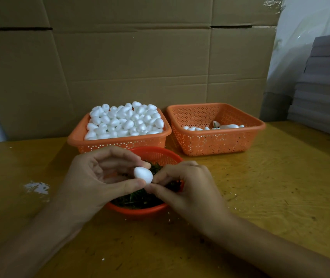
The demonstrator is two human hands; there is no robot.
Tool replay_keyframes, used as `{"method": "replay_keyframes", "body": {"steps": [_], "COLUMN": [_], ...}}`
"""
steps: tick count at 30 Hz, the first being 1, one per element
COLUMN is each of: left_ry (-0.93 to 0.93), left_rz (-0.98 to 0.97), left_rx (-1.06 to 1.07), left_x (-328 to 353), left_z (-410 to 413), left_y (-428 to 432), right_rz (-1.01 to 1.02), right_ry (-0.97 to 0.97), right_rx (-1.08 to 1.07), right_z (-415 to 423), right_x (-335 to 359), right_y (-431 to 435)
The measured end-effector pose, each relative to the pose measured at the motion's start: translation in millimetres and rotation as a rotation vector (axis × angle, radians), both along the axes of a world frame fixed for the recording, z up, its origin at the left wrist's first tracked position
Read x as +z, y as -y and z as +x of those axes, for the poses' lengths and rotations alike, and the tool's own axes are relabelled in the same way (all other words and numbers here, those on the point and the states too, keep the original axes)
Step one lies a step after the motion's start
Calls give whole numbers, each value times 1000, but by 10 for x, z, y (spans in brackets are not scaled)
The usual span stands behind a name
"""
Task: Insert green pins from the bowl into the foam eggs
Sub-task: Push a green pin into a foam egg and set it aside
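Gripping foam egg point(143, 174) in left hand point(100, 177) over bowl point(140, 211), likely to catch dropped green pins point(138, 199); pinching its right end with right hand point(188, 189), pin itself unseen.

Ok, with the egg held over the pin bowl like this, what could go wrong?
The left hand grips the foam egg only by fingertips, so a push from the right hand could pop it into the bowl of green pins. No pin shows at the pinch, so it might enter crooked or prick a finger.
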State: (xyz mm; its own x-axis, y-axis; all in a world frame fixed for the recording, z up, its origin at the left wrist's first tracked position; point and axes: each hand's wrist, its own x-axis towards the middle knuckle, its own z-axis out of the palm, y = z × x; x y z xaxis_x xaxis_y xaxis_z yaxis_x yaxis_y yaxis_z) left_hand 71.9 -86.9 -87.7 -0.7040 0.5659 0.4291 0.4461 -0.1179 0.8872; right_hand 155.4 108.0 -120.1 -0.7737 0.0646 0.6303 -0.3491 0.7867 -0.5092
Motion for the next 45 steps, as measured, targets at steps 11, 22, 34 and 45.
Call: {"method": "replay_keyframes", "body": {"steps": [11, 22, 34, 45], "left_ry": [5, 4, 39, 3], "left_rz": [-32, -59, -54, -77], "left_rx": [-36, -90, -112, -166], "left_x": [19, 28, 20, 23], "left_z": [5, -13, -20, -19], "left_y": [12, 47, 40, 33], "right_rz": [-18, -36, -49, -64], "right_ry": [9, 19, 1, -7], "right_rx": [-41, -38, -37, 27], "right_z": [20, 31, 36, 28], "right_x": [-10, -7, -7, 9], "right_y": [31, 41, 39, 33]}}
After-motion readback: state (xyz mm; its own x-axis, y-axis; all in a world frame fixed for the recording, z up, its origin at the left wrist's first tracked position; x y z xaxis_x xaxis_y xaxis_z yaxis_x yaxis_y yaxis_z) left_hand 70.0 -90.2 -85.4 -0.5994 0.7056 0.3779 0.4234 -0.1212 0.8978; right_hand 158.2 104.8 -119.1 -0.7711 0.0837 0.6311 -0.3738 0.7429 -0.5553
